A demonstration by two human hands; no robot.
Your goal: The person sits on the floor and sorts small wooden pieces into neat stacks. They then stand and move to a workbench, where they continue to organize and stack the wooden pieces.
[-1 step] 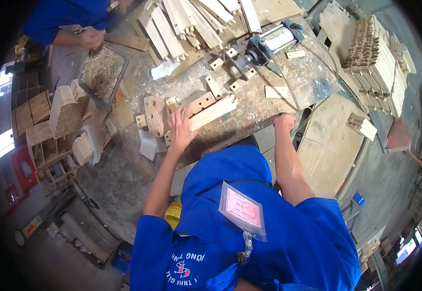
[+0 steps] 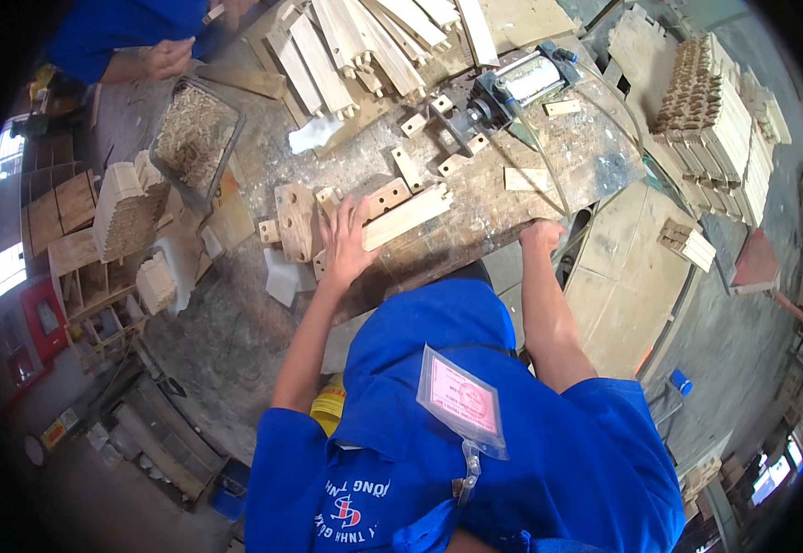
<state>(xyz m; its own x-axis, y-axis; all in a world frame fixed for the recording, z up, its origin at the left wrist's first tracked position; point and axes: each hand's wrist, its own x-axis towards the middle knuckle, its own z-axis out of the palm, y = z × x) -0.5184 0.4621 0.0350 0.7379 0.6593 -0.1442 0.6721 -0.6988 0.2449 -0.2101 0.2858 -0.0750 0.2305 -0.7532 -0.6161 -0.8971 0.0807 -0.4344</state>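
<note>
While your left hand (image 2: 344,241) lies flat with fingers spread, its grip is apart, palm pressing on the near end of a long pale wooden bar (image 2: 408,216) that sits on the table (image 2: 475,230). Just left of that grip stands a chunky drilled wooden block (image 2: 296,219), with a small cube (image 2: 268,230) beside it. Just above the fingertips lies a shorter drilled strip (image 2: 389,196). Your right hand (image 2: 542,235) is curled over the near table edge, well apart to the right of the bar; grip looks closed on the edge, holding nothing loose.

Table surface: worn plywood, dusty, stained, scattered with small offcuts. Beyond the left grip, further up, a metal clamp jig (image 2: 503,92) with a cylinder body, a hose running down from it. Behind that, a pile of pale slats (image 2: 355,46). Far left of the grip, a mesh tray (image 2: 194,138) full of small wooden pieces, and stacked blocks (image 2: 125,207) beside it.

Room: workshop, grey concrete floor (image 2: 743,341), stacked wooden parts (image 2: 715,111) far right of your right grip, plywood sheets (image 2: 618,286) leaning below the table. Another person's hand (image 2: 169,57) in a blue sleeve is top left, near the tray. Crates and shelving on the left, bright window at the rim.
</note>
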